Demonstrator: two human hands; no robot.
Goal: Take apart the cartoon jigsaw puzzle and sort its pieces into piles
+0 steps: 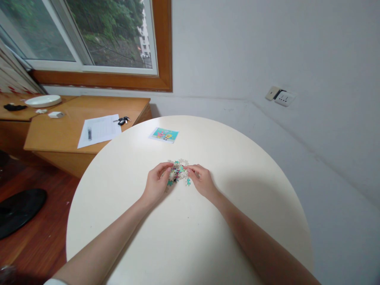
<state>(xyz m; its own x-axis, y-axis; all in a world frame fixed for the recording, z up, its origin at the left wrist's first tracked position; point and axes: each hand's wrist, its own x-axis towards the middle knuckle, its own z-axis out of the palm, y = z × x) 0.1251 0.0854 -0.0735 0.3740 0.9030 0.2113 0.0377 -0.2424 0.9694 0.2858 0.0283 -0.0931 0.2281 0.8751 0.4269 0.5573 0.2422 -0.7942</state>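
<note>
Head view. One loose heap of small, multicoloured jigsaw pieces [178,174], on a round white tabletop [115,194]; lies between the hands, about equally near each, no clear long axis. One bare left hand [158,180], at the heap's left edge; one bare right hand [203,180], at its right. Both: wrists angled inward, fingers curled toward thumbs; whether either pinches a piece, cannot tell at this size. Beyond: one flat, rectangular, turquoise picture card [165,135].

Looks like a home or a small office here, too close to call! Curtain [13,67] at ten o'clock, wood-framed window [73,37] between ten and eleven, greenery [109,23] outside. Wooden tabletop [56,132] just past nine, carrying paper [102,132] and keys [123,120]. Reddish wood-look floor [57,190] at eight, wall sockets [285,98] at two, round white tabletop [190,241] towards six!
</note>
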